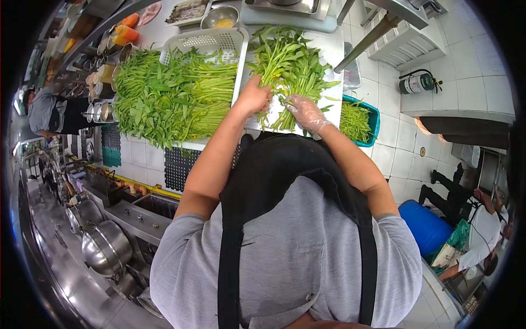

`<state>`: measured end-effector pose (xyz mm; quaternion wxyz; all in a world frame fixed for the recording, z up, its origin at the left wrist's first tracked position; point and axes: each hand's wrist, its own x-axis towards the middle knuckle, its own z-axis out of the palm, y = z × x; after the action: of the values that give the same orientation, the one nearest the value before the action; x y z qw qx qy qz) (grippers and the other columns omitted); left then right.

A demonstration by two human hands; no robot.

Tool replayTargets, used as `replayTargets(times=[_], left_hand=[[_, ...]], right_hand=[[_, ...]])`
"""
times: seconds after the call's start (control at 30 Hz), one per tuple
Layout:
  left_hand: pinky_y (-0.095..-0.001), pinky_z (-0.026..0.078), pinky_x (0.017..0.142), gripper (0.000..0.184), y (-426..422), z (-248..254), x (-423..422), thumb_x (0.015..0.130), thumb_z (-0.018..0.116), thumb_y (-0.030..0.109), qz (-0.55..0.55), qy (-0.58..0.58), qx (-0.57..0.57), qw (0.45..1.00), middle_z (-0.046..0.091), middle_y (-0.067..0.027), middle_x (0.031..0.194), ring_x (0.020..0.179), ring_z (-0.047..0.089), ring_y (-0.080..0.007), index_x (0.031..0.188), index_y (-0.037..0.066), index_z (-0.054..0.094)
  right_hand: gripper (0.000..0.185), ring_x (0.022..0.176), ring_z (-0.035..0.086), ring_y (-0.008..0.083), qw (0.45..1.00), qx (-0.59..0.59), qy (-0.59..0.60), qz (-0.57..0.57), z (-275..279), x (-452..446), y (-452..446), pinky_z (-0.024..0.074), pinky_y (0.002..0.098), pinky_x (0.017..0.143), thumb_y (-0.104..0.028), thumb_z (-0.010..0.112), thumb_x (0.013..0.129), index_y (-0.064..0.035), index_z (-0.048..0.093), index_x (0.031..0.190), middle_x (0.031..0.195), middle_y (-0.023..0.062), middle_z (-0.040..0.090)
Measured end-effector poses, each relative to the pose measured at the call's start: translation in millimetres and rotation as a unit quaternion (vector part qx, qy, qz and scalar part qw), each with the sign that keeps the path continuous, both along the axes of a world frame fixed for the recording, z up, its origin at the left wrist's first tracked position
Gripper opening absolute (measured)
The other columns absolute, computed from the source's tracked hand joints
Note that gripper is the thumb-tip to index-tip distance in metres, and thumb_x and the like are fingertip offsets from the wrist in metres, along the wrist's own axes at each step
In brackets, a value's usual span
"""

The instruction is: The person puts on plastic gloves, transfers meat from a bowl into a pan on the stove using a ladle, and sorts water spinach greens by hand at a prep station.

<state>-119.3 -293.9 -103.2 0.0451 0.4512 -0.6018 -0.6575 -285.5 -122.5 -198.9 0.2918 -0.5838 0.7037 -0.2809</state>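
Bare left hand [255,96] is clenched and gloved right hand [308,113] pinched on leafy greens [307,74] upon the white table [335,54], beside the perforated tray [229,39]; a light stem grip should spare the leaves.

Bunch of water spinach [301,71], fresh and leafy, with long, slender, pale green stems and narrow, pointed leaves in a brighter green. A few yellowish patches show among the foliage near its middle. It lies loose on a white worktop [332,52], leafy tops fanned toward the far side and stems running toward the person. It parts into two sprays: the left hand [255,96] grips stems of one, while the right hand [307,113] holds the other's lower stems. Some leaves stick out sideways on the right.
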Motion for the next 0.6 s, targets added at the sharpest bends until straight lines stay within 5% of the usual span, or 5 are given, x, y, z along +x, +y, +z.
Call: replayTargets(times=[0.13,0.27,0.3,0.47,0.6], left_hand=[[-0.0296,0.042,0.050,0.027,-1.5,30.4,8.9,0.113,0.064,0.019,-0.035,0.104,-0.044,0.993,0.062,-0.0019,0.086,0.059,0.054,-0.0133,0.134,0.003,0.059],[-0.0324,0.044,0.064,0.035,-8.9,1.6,10.8,0.118,0.056,0.039,-0.045,0.096,-0.232,0.967,0.055,0.0017,0.084,0.071,0.048,-0.0115,0.116,0.005,0.064],[-0.0462,0.052,0.077,0.053,-10.3,3.5,10.9,0.118,0.051,0.048,-0.025,0.049,-0.196,0.979,0.070,-0.0125,0.087,0.081,0.065,-0.0272,0.105,-0.001,0.066],[-0.0488,0.050,0.072,0.051,-3.1,33.2,16.4,0.117,0.054,0.047,-0.018,0.046,-0.285,0.957,0.064,-0.0184,0.077,0.071,0.061,-0.0357,0.099,0.000,0.063],[-0.0518,0.050,0.070,0.045,2.2,55.4,18.6,0.114,0.059,0.044,-0.047,0.028,-0.341,0.939,0.066,-0.0237,0.079,0.074,0.064,-0.0440,0.101,0.001,0.064]], right_hand=[[0.035,0.125,0.065,0.0454,1.000,0.002,-0.006,-0.024,10.1,4.4,3.2,0.0518,0.0520,0.109,-0.027,0.060,0.111,-0.0017,0.068,0.133,0.132,0.0223,0.070],[0.033,0.123,0.065,0.0458,0.999,0.013,-0.024,-0.023,21.0,3.5,1.5,0.0520,0.0511,0.109,-0.027,0.061,0.111,-0.0016,0.069,0.130,0.129,0.0223,0.070],[0.033,0.123,0.066,0.0456,0.998,-0.017,-0.046,-0.025,28.8,2.4,0.0,0.0518,0.0503,0.109,-0.027,0.061,0.111,-0.0015,0.070,0.130,0.129,0.0227,0.070],[0.024,0.117,0.069,0.0433,0.986,-0.110,-0.044,-0.118,129.0,-7.5,21.8,0.0550,0.0494,0.104,-0.018,0.071,0.105,-0.0017,0.072,0.123,0.122,0.0229,0.071],[0.026,0.093,0.074,0.0371,0.942,-0.255,0.150,-0.161,214.7,-34.9,34.3,0.0602,0.0494,0.085,-0.005,0.079,0.091,-0.0049,0.074,0.117,0.111,0.0172,0.073]])
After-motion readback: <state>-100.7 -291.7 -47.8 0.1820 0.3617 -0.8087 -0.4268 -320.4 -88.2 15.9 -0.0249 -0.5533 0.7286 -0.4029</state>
